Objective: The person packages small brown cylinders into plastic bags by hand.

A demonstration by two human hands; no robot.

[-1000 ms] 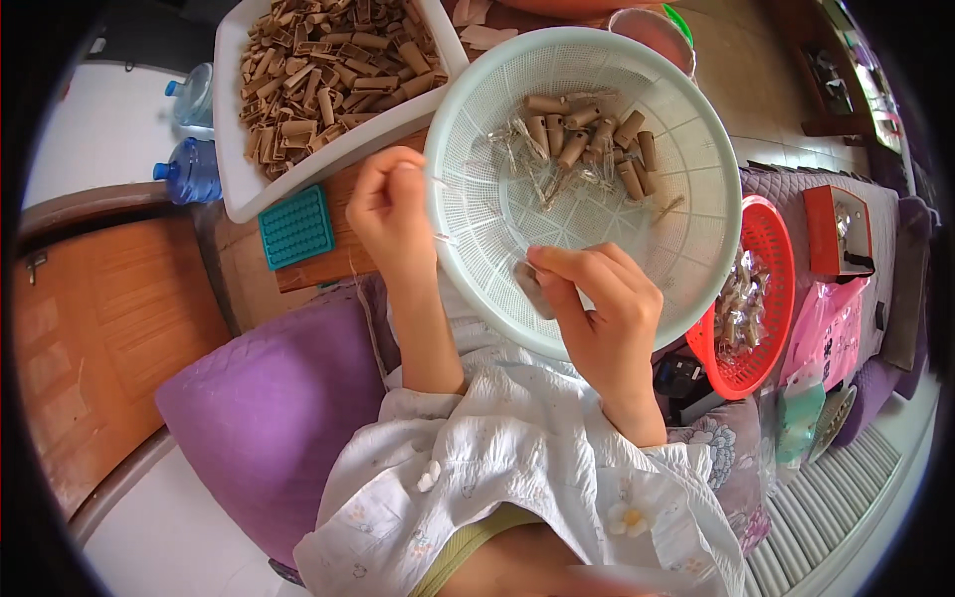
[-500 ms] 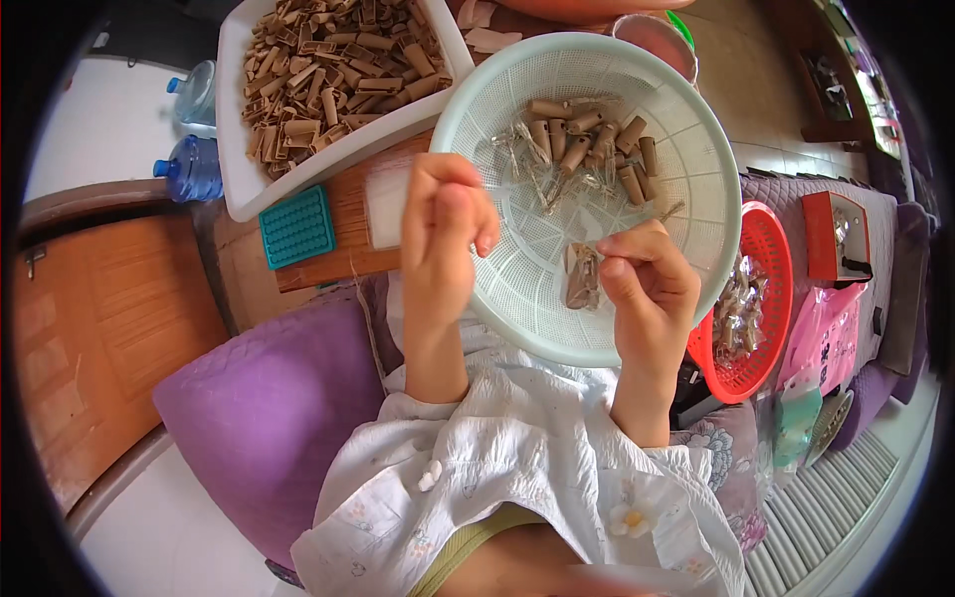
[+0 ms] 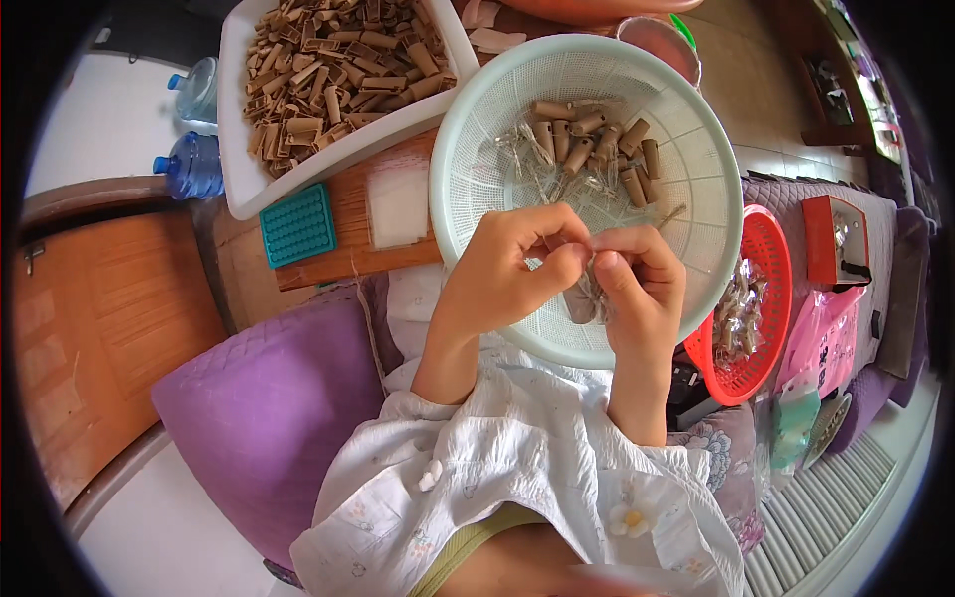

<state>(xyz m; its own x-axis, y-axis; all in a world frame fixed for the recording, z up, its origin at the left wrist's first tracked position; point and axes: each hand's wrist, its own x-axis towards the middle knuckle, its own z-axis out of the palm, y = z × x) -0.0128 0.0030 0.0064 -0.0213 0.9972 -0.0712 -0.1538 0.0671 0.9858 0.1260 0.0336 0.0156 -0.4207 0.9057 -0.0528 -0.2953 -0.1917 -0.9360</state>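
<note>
Both my hands meet over the near part of a pale green mesh basket [image 3: 445, 149]. My right hand [image 3: 645, 289] pinches the top of a small clear plastic bag [image 3: 580, 304] with a brown piece inside, which hangs below the fingers. The fingertips of my left hand [image 3: 512, 267] are closed at the bag's top edge, touching my right fingertips; their exact grip is partly hidden. Farther back in the basket lies a pile of brown tube-like pieces [image 3: 578, 155], mixed with crinkled clear wrappers.
A white tub [image 3: 343, 151] heaped with loose brown pieces [image 3: 348, 75] stands at the far left. Beside it, a teal ridged tray [image 3: 298, 227] lies on a wooden surface [image 3: 348, 247]. At right are a red basket [image 3: 776, 328] of wrapped pieces, a pink bag [image 3: 824, 338] and an orange-red box [image 3: 822, 239].
My left hand has moved right, from the basket's left edge to the bag in my right hand, and its fingers have closed at the bag's top. The right hand has barely moved.
</note>
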